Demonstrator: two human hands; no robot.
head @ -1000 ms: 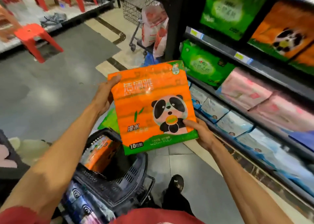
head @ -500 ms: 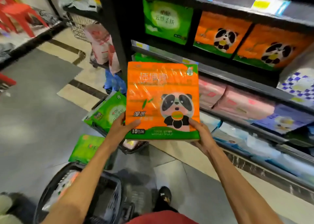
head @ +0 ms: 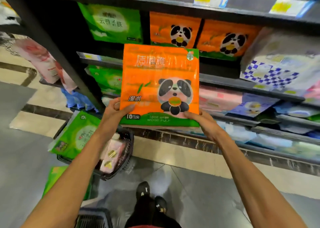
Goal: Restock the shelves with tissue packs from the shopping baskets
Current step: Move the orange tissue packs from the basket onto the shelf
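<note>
The left hand (head: 115, 113) pinches the bottom left corner of the orange panda pack (head: 161, 85), and the right hand (head: 199, 122) grips the bottom right. The pack is upright in the air, in front of the shelves. Matching panda packs (head: 175, 29) stand on the shelf (head: 225, 83) just behind and above it. I judge it should be raised and pushed in flat beside them, face outward. The shelf edge and the checked pack (head: 270, 72) at the right may catch it. On the floor, a basket (head: 127, 151) holds a green pack (head: 76, 135).
</note>
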